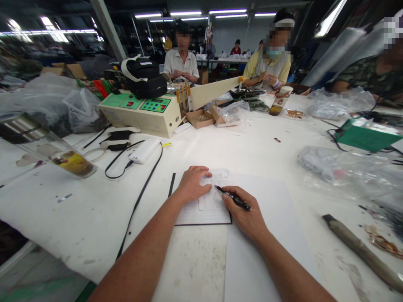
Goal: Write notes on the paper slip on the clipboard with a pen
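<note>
My right hand (244, 207) is closed round a black pen (239, 201), its tip slanting left onto a small written sheet (209, 203). That sheet lies on a larger white page over a dark-edged clipboard or notebook (189, 220); which of the two I cannot tell. Flat on the papers rests my left hand (192, 184), thumb apart from the fingers and nothing in it. Some handwriting shows between the hands, too small to read. A large blank white sheet (267, 251) lies under my right forearm.
A cream machine with green panels (141, 113) stands behind, a black bag (141, 77) on top. A glass bottle (69, 159), a white power bank (145, 151) and its cable are left. Plastic bags (333, 167) and a green box (365, 134) lie right. Several people sit across the table.
</note>
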### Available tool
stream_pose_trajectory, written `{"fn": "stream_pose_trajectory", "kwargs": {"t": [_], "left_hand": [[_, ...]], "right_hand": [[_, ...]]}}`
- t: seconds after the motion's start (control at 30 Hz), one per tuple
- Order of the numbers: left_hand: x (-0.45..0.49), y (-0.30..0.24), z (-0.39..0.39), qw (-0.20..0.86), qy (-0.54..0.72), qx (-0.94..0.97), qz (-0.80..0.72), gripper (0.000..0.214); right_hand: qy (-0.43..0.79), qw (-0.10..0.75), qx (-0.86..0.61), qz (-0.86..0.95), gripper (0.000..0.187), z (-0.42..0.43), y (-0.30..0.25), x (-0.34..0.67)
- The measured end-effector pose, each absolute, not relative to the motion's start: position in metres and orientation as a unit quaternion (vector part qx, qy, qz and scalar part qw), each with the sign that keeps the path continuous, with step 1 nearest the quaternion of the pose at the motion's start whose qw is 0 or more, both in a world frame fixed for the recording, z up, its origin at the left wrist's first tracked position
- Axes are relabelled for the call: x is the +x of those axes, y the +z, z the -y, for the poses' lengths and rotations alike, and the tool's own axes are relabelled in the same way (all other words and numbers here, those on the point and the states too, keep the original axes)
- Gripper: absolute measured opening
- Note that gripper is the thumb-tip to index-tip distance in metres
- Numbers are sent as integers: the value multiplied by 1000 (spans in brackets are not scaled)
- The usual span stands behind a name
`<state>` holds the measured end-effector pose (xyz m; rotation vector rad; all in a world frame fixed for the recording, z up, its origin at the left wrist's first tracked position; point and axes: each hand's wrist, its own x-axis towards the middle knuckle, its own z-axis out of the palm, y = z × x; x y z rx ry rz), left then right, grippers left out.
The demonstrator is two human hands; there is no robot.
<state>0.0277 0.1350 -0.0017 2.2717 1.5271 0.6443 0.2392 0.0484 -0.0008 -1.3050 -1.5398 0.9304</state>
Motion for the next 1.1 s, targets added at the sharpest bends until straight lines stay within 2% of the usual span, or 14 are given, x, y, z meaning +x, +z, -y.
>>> {"fn": "stream_pose_trajectory", "kwargs": {"t": [1.1], "left_hand": [[29, -1, -134, 161, 224, 798, -535, 35]], "right_hand": [[367, 446, -529, 622, 19, -48, 2, 238]]}}
